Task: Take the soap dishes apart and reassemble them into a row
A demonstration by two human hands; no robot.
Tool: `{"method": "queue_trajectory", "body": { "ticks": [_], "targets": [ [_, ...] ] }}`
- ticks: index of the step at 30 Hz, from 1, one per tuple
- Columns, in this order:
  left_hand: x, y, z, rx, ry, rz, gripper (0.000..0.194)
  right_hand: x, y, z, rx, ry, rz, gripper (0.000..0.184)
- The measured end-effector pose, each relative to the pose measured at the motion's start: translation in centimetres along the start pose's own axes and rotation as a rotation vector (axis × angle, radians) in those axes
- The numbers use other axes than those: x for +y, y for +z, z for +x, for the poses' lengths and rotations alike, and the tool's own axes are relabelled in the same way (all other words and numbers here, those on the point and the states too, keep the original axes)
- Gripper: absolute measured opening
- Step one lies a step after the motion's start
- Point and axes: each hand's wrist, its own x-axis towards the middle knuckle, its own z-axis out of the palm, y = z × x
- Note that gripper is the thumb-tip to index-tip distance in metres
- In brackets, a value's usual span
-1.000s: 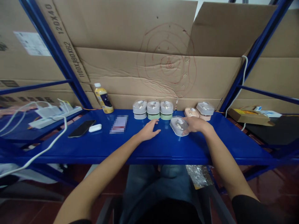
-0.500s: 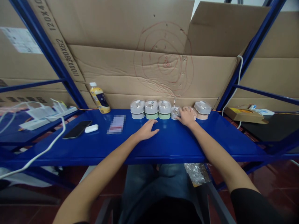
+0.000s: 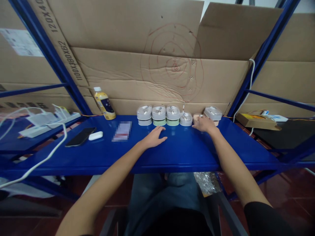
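Observation:
My left hand rests on the blue table, fingers apart and holding nothing. My right hand is over a low peach container, its thumb at the near left side and its fingers curled across the top; much of the container is hidden. Just left of it stands a low grey container. Further left are a stacked grey container and two stacked green-based ones, all with clear lids. A stacked peach-based container is partly behind my right hand.
A yellow bottle, a blurred-out packet, a phone and a white earbud case lie or stand on the left. Cardboard backs the table. Blue posts flank it; a white cable hangs at left.
My right hand has moved right, off the low grey container and onto the low peach one. The grey container is now fully uncovered. My left hand has stayed put.

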Motion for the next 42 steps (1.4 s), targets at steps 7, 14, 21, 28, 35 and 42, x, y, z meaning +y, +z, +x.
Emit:
{"method": "queue_trajectory", "body": {
  "ticks": [7,14,21,28,35,42],
  "targets": [
    [-0.2,0.0,0.0,0.009,-0.001,-0.013,0.047,-1.1,-1.7,-1.1,-0.031,0.295,0.067,0.093],
    [0.3,0.0,-0.1,0.035,0.002,-0.057,0.058,-0.3,-2.6,-2.4,-0.225,0.114,-0.020,0.087],
    [0.9,0.0,-0.3,0.019,0.010,-0.228,0.112,-4.8,-1.8,-4.4,-0.142,-0.578,0.334,0.100],
    [1.3,-0.5,-0.2,-0.041,0.044,-0.287,0.115,-8.4,0.4,-4.7,-0.064,-0.791,0.576,0.104],
    [0.9,-0.4,-0.3,0.013,0.055,-0.309,0.122,-4.6,-0.9,-3.0,0.019,-0.683,0.746,0.072],
    [1.8,-1.0,-0.7,-0.044,0.175,-0.185,0.043,0.0,-0.7,-1.1,-0.158,-0.297,0.722,0.063]
  ]
}}
